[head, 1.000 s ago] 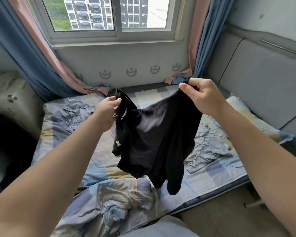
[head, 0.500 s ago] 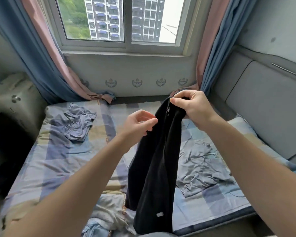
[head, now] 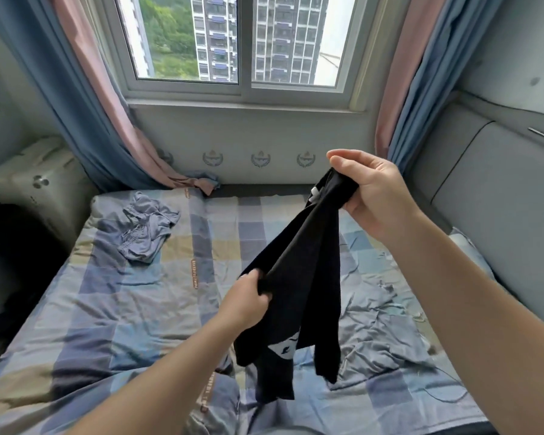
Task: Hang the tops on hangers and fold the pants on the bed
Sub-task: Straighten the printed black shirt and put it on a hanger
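Down from the top edge, the left hand now grips the side of the limp black fabric garment lower down, fingers curled into the cloth. It draws the cloth out on a slant where it hung straight half a second ago. The right hand still holds the bunched upper end, thumb and fingers closed round it, so the garment hangs in the air above the blue, grey and beige checked bed, touching nothing else.

To fold or hang it well, I judge the person must first find matching corners, such as the two ends of a waistband or both shoulders. Then the piece needs a shake flat and its seams lined up before it goes down on a smooth part of the sheet.

Bunching hides its shape, so top or pants cannot be told. A white mark near the lower end is too creased to read. No hanger shows. A crumpled grey-blue garment and a flatter grey crumpled cloth lie on the sheet, their kinds unclear.
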A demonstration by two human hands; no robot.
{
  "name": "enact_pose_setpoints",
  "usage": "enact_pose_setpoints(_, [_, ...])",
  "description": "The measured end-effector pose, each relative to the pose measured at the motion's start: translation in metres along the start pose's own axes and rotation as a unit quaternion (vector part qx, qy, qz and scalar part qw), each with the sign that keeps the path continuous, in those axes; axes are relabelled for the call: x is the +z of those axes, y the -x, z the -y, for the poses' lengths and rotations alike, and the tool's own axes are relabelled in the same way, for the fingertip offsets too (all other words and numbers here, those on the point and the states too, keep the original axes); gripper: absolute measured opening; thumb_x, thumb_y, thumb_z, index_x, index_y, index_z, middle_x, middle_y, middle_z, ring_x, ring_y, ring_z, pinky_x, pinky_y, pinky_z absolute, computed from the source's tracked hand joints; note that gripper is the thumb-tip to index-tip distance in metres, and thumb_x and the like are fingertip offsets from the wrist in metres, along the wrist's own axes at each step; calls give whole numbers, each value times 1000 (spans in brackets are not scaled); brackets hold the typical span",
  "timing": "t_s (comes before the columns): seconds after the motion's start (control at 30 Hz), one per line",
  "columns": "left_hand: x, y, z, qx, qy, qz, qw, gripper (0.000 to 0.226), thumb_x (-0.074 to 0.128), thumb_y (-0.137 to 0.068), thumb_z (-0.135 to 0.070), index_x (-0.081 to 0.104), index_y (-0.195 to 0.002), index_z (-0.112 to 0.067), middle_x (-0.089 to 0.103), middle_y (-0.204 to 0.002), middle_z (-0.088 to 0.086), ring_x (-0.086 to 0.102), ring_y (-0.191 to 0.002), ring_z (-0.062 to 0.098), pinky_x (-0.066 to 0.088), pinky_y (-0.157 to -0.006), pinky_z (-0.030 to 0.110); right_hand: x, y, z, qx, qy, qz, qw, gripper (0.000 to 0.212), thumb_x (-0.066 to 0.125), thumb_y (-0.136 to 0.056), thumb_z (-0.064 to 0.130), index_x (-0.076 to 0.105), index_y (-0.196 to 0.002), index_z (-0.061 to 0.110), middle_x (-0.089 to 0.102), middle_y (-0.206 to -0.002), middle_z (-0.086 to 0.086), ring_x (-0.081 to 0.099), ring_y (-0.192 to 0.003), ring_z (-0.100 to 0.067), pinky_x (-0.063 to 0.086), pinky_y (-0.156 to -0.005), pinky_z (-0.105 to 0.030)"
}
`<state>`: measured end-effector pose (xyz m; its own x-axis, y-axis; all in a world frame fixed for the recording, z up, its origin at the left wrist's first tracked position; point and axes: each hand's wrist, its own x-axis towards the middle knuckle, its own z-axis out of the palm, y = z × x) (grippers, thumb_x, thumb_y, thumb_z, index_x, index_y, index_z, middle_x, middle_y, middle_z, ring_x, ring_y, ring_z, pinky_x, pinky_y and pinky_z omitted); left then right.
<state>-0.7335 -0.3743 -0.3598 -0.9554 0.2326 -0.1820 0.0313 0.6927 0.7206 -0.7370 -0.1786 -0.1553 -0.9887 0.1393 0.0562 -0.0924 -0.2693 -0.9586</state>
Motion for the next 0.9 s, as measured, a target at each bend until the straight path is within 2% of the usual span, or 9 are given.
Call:
enact_pose_setpoints(0.13, [16, -6, -12, 47, 57, -67, 995, 43, 59, -97, -21, 47, -139, -21, 45, -144, -3, 46, -132, 18, 37, -105, 27, -32, 0, 20, 11, -11, 41, 999, 7, 65, -91, 5, 70, -95, 5, 52, -84, -18, 52, -82, -46, 45, -85, -74])
enact_pose_setpoints(0.27, [25, -14, -66, 137, 87, -156, 974, 62, 67, -93, -27, 37, -147, -26, 37, -155, -7, 32, -142, 11, 27, -116, 32, -55, -1, 32, 28, 24, 89, 995, 7, 68, -88, 9, 73, -93, 11, 54, -84, -17, 51, -89, -46, 44, -88, -71])
enact_pose_setpoints(0.33, [28, -21, -91, 156, 52, -148, 975, 49, 69, -91, -32, 49, -135, -30, 53, -139, -10, 46, -129, 11, 37, -108, 33, -64, -1, 36, 29, 50, 104, 993, 7, 71, -87, 11, 75, -91, 14, 56, -82, -15, 54, -84, -42, 47, -86, -56])
enact_pose_setpoints(0.4, [34, -24, -109, 143, 22, -117, 983, 6, 63, -95, -31, 58, -99, -32, 68, -97, -9, 63, -95, 19, 50, -81, 36, -75, 0, 40, 28, 60, 106, 992, 7, 71, -85, 13, 76, -89, 16, 58, -78, -12, 59, -73, -33, 50, -78, -42])
enact_pose_setpoints(0.47, [44, -26, -113, 102, 47, -112, 987, 17, 55, -100, -27, 54, -84, -22, 63, -72, -2, 59, -69, 27, 44, -61, 39, -88, 0, 44, 32, 52, 106, 992, 9, 71, -84, 12, 76, -91, 16, 60, -78, -11, 61, -69, -27, 52, -72, -35])
enact_pose_setpoints(0.6, [48, -23, -108, 50, 137, -167, 975, 20, 43, -106, -20, 49, -88, -15, 56, -65, 6, 49, -56, 22, 35, -55, 39, -121, -5, 43, 38, 56, 94, 993, 16, 65, -89, 0, 72, -98, 11, 62, -73, -6, 62, -63, -18, 54, -60, -28])
enact_pose_setpoints(0.73, [33, -19, -122, 44, 176, -218, 959, 21, 39, -107, -16, 47, -89, -8, 50, -66, 5, 45, -57, 15, 34, -50, 22, -153, -8, 37, 23, 83, 79, 993, 31, 59, -86, -14, 70, -105, 8, 61, -81, -9, 63, -71, -20, 57, -69, -29])
enact_pose_setpoints(0.8, [25, -17, -134, 46, 202, -218, 954, 21, 39, -106, -15, 48, -88, -9, 48, -65, 4, 44, -57, 15, 33, -47, 19, -166, -9, 34, -32, 194, 40, 980, 35, 59, -84, -17, 70, -104, 10, 64, -84, -4, 64, -74, -17, 55, -70, -25])
enact_pose_setpoints(0.9, [13, -23, -149, 38, 268, -209, 940, 21, 40, -106, -17, 49, -89, -9, 44, -65, 3, 41, -57, 16, 35, -49, 28, -179, -12, 29, -122, 416, -21, 901, 31, 64, -85, -10, 69, -103, 14, 64, -85, 5, 62, -71, -11, 51, -67, -20])
